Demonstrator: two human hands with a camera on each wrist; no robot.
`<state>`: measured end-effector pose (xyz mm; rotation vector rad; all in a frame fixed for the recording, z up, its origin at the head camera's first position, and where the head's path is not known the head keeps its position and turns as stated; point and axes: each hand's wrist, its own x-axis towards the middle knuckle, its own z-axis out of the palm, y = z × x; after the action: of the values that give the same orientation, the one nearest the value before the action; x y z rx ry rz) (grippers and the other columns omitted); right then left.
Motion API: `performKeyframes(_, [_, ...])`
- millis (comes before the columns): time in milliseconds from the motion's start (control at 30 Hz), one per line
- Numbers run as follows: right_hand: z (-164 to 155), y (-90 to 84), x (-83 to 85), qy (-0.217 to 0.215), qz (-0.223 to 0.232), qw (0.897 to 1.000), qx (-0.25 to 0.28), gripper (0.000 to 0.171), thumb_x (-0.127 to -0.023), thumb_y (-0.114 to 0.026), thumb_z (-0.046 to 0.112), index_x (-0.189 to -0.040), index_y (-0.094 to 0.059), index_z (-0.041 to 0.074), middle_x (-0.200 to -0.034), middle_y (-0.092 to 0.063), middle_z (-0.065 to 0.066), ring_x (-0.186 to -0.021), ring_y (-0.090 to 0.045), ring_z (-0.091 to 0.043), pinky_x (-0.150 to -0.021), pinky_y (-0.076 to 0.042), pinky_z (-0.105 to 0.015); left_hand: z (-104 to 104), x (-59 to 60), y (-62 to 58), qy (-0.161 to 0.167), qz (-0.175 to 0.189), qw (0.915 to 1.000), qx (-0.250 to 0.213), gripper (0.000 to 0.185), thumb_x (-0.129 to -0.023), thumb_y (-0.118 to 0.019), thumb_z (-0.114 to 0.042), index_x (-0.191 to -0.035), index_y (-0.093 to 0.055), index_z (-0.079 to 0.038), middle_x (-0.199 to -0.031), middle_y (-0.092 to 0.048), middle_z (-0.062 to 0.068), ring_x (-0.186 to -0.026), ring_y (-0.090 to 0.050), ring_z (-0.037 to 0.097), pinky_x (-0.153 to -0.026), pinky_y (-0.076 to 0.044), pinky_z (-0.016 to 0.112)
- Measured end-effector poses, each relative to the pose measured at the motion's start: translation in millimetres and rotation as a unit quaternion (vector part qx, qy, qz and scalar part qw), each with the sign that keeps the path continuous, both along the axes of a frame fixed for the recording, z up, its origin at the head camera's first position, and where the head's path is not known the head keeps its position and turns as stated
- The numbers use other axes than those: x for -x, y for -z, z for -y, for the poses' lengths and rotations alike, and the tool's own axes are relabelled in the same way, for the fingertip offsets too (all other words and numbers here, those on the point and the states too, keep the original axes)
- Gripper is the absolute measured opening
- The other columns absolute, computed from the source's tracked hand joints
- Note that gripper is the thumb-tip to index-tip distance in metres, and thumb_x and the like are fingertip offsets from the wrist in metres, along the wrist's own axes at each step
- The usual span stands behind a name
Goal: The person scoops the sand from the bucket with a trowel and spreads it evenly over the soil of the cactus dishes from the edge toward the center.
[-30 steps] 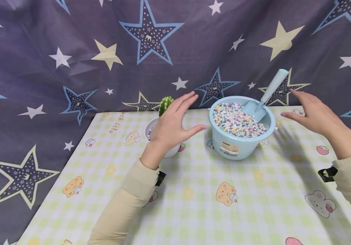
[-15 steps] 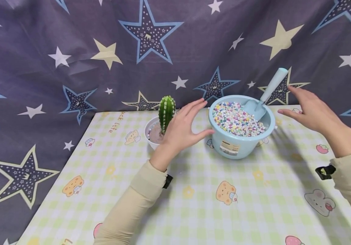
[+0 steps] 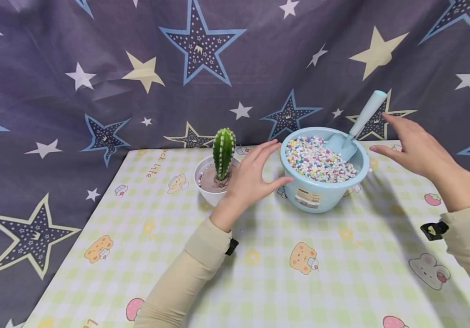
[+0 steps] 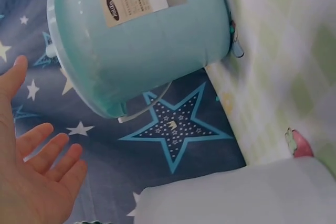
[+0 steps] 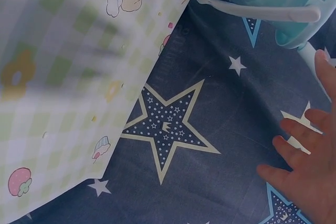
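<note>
A light blue bucket [image 3: 325, 198] filled with small multicoloured beads [image 3: 317, 159] stands at the back of the table. In it leans a blue scoop [image 3: 368, 114], its handle pointing up and to the right. My left hand [image 3: 248, 180] is at the bucket's left side, fingers spread and holding nothing; the left wrist view shows a gap between this hand and the bucket [image 4: 147, 40]. On the other side my right hand [image 3: 421, 150] hovers near the scoop handle, fingers extended, also holding nothing. Behind my left hand is a green cactus [image 3: 223, 152] in a white pot [image 3: 212, 197], partly hidden.
A checked tablecloth [image 3: 268, 291] with cartoon prints covers the table. Behind it hangs a dark curtain [image 3: 259, 59] patterned with stars. In the right wrist view, a few tiny loose bits lie on the cloth, and the bucket's handle [image 5: 262, 11] hangs at its side.
My left hand has moved right, from in front of the cactus pot toward the bucket, uncovering the cactus. My right hand has edged slightly left toward the bucket. The bucket and scoop stay in place.
</note>
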<state>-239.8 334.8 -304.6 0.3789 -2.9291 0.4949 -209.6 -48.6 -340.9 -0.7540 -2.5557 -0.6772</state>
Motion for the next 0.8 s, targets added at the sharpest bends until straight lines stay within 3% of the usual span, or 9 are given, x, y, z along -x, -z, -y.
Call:
performKeyframes(467, [15, -3.0, 1.0, 0.012, -0.009, 1.0, 0.021, 0.089, -0.097, -0.058, 0.052, -0.161, -0.012, 0.011, -0.162, -0.021, -0.029, -0.147, -0.02, -0.053, -0.113, -0.02, -0.073, -11, 6.4, 21.3, -0.003, 0.045, 0.9942, -0.097, 0.083, -0.08, -0.08, -0.051, -0.147, -0.048, -0.015, -0.154, -0.046, 0.0, -0.141, -0.047, 0.018, -0.114, -0.044, 0.039])
performKeyframes(667, [23, -5.9, 3.3, 0.055, -0.065, 0.994, 0.063, 0.084, -0.097, -0.059, 0.05, -0.159, -0.021, 0.009, -0.158, -0.032, -0.027, -0.143, -0.031, -0.052, -0.111, -0.026, -0.072, -21, 8.2, 27.4, -0.007, 0.086, 0.987, -0.136, 0.085, -0.079, -0.081, -0.051, -0.148, -0.046, -0.016, -0.157, -0.042, -0.001, -0.142, -0.045, 0.021, -0.117, -0.041, 0.041])
performKeyframes(800, [32, -7.2, 6.1, 0.091, -0.127, 0.98, 0.123, 0.072, -0.096, -0.064, 0.04, -0.154, -0.034, 0.009, -0.15, -0.048, -0.024, -0.136, -0.044, -0.048, -0.109, -0.033, -0.068, -26, 9.1, 30.4, -0.011, 0.105, 0.98, -0.169, 0.088, -0.078, -0.082, -0.049, -0.149, -0.045, -0.014, -0.157, -0.042, 0.0, -0.142, -0.046, 0.022, -0.118, -0.04, 0.04])
